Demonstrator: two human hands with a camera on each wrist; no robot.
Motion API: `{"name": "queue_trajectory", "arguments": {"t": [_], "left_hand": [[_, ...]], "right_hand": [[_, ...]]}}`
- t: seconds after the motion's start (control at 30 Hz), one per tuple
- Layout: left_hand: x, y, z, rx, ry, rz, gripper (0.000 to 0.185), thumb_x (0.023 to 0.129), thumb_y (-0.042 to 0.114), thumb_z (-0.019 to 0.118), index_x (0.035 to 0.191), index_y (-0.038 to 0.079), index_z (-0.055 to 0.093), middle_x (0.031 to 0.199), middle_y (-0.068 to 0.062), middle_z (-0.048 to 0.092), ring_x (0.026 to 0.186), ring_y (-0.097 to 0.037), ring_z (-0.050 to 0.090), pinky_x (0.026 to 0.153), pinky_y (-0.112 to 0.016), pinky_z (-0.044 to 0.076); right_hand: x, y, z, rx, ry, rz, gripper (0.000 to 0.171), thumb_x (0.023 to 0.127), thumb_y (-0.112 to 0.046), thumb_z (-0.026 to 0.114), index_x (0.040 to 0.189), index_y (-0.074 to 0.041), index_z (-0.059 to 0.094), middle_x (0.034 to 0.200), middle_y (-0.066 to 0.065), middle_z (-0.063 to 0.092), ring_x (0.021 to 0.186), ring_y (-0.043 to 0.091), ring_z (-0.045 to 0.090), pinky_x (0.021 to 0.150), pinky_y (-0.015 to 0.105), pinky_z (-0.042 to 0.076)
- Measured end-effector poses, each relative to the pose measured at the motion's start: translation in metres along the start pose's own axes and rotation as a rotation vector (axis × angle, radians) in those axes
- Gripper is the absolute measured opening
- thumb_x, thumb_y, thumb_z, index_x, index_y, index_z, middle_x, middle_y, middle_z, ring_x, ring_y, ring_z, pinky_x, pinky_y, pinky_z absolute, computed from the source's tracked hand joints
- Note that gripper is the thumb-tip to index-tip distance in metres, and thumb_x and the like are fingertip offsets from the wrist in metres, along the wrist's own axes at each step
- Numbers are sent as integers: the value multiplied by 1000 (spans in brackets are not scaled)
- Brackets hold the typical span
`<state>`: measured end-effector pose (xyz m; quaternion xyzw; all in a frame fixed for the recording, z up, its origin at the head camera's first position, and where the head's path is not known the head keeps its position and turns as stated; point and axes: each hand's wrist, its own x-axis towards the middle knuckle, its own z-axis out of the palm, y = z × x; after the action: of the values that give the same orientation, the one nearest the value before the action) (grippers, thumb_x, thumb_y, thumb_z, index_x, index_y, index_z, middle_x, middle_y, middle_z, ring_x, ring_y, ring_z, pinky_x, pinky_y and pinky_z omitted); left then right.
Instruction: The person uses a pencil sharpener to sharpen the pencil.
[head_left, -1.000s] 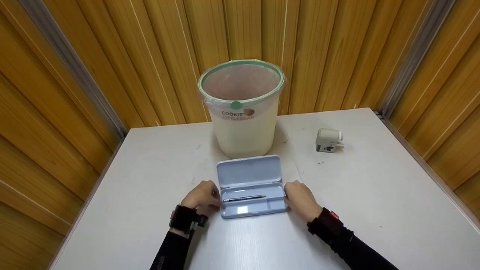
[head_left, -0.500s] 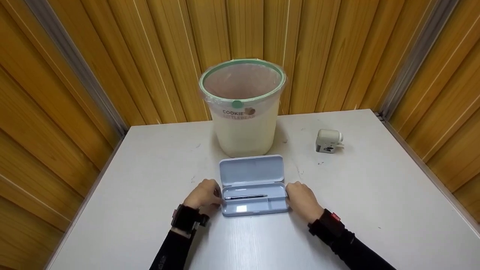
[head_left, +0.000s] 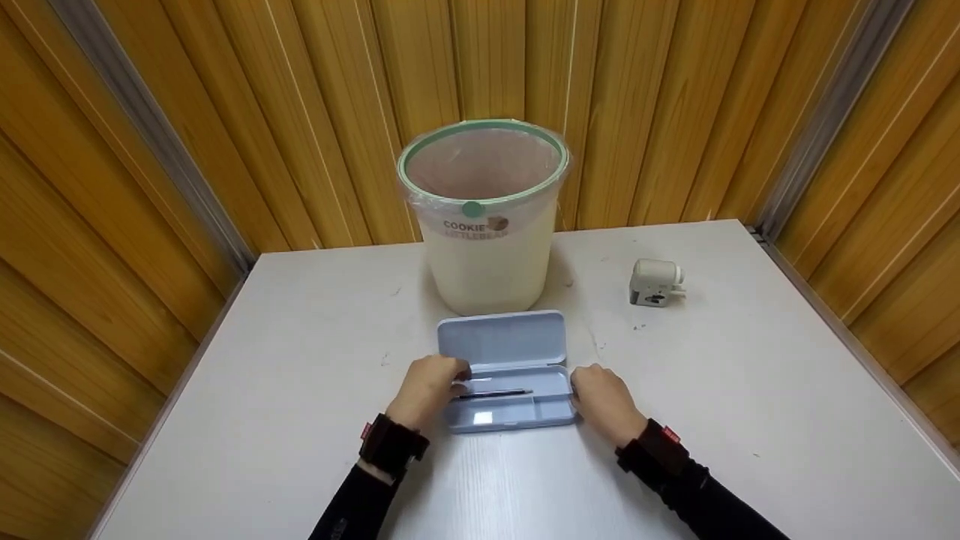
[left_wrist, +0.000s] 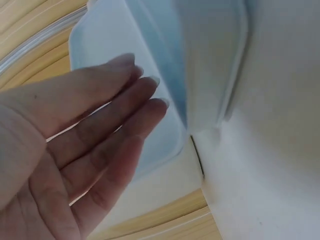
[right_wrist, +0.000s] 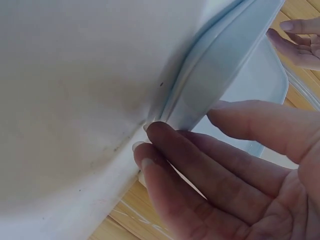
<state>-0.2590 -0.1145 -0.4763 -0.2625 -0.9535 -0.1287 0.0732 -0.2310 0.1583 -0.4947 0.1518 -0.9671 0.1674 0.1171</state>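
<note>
A light blue pencil case [head_left: 517,418] lies open on the white table [head_left: 750,390], its lid [head_left: 501,339] folded back toward the bin. A dark pen [head_left: 499,392] lies in the tray's long compartment. My left hand [head_left: 431,386] reaches over the tray's left end, fingers straight [left_wrist: 125,105], fingertips at the pen's left end. Whether they touch the pen is hidden. My right hand [head_left: 600,394] rests against the case's right end [right_wrist: 225,70], its fingers [right_wrist: 190,155] extended along the table at the case's bottom edge and the thumb above the rim.
A cream waste bin [head_left: 484,217] with a green rim and a plastic liner stands just behind the case. A small white pencil sharpener [head_left: 654,282] sits at the back right. Wooden panel walls close in the table on three sides.
My left hand has moved from beside the case's left end up and right, over the tray toward the pen. The right hand and the case have stayed put.
</note>
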Motion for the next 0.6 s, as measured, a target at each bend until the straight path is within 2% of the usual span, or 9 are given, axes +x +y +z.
{"name": "queue_trajectory", "arguments": {"t": [0.17, 0.3, 0.6], "left_hand": [[3, 4, 9, 79, 31, 28, 15, 74, 19, 84, 83, 11, 76, 78, -1, 75, 68, -20, 69, 61, -33, 53], [3, 6, 14, 121, 28, 45, 12, 74, 18, 84, 80, 13, 76, 74, 0, 74, 63, -19, 68, 57, -32, 53], [6, 3, 22, 116, 31, 28, 15, 72, 15, 85, 72, 10, 70, 68, -3, 70, 59, -20, 64, 54, -33, 51]], "right_hand": [[0, 0, 0, -4, -3, 6, 15, 73, 4, 73, 65, -2, 61, 62, 12, 62, 57, 29, 60, 50, 42, 47], [0, -1, 0, 2, -15, 17, 15, 74, 3, 72, 65, -2, 62, 62, 12, 61, 57, 28, 60, 50, 41, 46], [0, -1, 0, 4, -25, 33, 15, 75, 3, 72, 65, -2, 62, 62, 11, 62, 56, 26, 59, 50, 40, 46]]}}
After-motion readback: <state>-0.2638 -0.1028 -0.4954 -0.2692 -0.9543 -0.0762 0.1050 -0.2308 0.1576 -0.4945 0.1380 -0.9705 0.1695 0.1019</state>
